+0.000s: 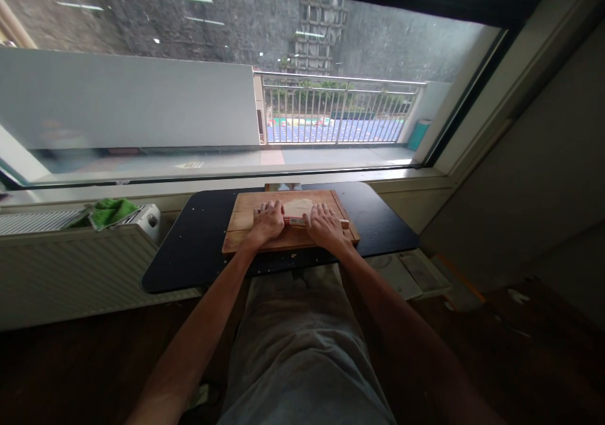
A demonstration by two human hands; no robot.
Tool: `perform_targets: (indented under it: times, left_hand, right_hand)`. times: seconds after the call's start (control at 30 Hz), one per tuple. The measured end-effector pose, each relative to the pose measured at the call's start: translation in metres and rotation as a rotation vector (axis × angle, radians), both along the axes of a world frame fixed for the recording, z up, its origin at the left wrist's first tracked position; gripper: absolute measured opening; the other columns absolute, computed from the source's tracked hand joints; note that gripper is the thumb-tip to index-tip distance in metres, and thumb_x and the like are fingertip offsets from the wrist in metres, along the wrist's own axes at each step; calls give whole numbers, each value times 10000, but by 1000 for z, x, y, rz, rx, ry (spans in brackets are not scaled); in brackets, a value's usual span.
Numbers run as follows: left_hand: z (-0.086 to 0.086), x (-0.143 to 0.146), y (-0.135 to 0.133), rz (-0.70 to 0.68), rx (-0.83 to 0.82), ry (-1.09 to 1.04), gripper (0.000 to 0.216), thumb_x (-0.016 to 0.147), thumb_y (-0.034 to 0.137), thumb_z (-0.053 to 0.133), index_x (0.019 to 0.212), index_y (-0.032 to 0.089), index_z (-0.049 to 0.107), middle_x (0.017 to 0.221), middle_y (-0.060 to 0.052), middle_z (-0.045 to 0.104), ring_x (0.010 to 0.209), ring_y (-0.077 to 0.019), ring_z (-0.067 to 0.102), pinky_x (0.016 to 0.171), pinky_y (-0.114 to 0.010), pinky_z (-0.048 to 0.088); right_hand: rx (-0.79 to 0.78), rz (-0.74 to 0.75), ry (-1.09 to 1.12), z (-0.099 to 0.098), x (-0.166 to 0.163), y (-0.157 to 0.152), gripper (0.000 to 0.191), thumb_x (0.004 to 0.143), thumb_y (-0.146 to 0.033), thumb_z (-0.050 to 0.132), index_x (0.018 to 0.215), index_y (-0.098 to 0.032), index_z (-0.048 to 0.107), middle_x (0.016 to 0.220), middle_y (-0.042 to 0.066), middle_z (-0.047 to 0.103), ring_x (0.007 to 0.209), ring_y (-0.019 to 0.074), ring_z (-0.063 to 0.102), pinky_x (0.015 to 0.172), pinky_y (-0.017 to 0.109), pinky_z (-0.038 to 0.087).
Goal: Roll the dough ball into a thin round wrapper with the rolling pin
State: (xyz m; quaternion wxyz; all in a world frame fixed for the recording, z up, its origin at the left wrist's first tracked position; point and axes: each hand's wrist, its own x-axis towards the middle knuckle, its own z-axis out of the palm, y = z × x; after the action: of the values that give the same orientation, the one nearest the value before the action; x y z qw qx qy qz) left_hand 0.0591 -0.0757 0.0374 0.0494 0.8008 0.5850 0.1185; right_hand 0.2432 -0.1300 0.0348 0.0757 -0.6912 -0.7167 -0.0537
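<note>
A wooden cutting board [244, 212] lies on the dark table [193, 239] in front of me. On it is a flat, pale sheet of dough [300, 207]. A rolling pin [295, 222] with a reddish label lies across the near edge of the dough. My left hand [269, 221] is curled over the pin's left part, hiding that end. Over its right part rests my right hand [327, 226], fingers bent forward across it. The pin's right tip shows past that hand.
A small flat item [282, 186] lies behind the board, at the window sill. To the left, a green cloth [112, 212] rests on a white radiator [80, 267]. Pale crumbs dot the table. The window [189, 116] rises beyond it, and a low white cabinet [397, 277] stands at right.
</note>
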Motion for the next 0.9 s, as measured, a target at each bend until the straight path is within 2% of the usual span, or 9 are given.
perform_targets:
  times: [0.13, 0.3, 0.4, 0.57, 0.67, 0.8, 0.9]
  left_hand:
    - [-2, 4, -1, 26, 16, -7, 334, 1050, 261, 363, 1274, 224, 608, 1346, -155, 695, 1273, -328, 608, 1088, -489, 444]
    - [-2, 22, 4, 112, 98, 24, 440, 1078, 354, 318, 1317, 157, 632, 1421, -208, 661, 1357, -385, 543, 1125, -571, 417]
    - [0, 30, 13, 125, 120, 25, 447, 1072, 367, 345, 1314, 160, 659, 1453, -211, 647, 1388, -391, 520, 1139, -580, 407]
    - [1, 33, 33, 38, 141, 54, 455, 1066, 400, 368, 1283, 193, 711, 1435, -190, 663, 1367, -388, 538, 1118, -572, 429]
    - [2, 34, 42, 4, 143, 92, 470, 1067, 430, 377, 1238, 192, 745, 1404, -183, 679, 1334, -381, 563, 1101, -551, 449]
    - [3, 33, 48, -45, 83, 110, 489, 1087, 449, 349, 1253, 227, 752, 1402, -146, 698, 1296, -341, 616, 1098, -506, 471]
    - [2, 31, 47, -102, 47, 105, 482, 1101, 469, 344, 1305, 279, 737, 1399, -105, 717, 1271, -301, 652, 1099, -456, 484]
  right_hand:
    - [6, 5, 4, 0, 0, 2, 648, 1146, -385, 242, 1626, 7, 430, 1633, 279, 492, 1586, 330, 393, 1295, 495, 252]
    - [-32, -15, 23, 2, 3, 20, 664, 1158, -452, 186, 1659, -80, 411, 1665, 215, 485, 1588, 344, 381, 1293, 509, 244]
    - [-52, -29, 16, 3, 7, 35, 637, 1156, -462, 210, 1663, -131, 409, 1681, 195, 470, 1580, 339, 386, 1287, 510, 251]
    - [-109, 72, -34, 4, 22, 58, 536, 1145, -426, 313, 1619, -221, 458, 1714, 158, 428, 1581, 319, 367, 1281, 533, 254]
    - [-106, 113, -56, 6, 28, 71, 495, 1141, -392, 315, 1587, -266, 491, 1711, 131, 440, 1572, 313, 384, 1263, 552, 280]
    - [-84, 85, -48, 7, 28, 82, 510, 1147, -384, 247, 1542, -259, 543, 1656, 130, 518, 1514, 306, 470, 1224, 530, 346]
    - [-52, 46, -41, 3, 25, 76, 509, 1142, -387, 283, 1538, -225, 559, 1626, 151, 550, 1494, 314, 492, 1227, 510, 349]
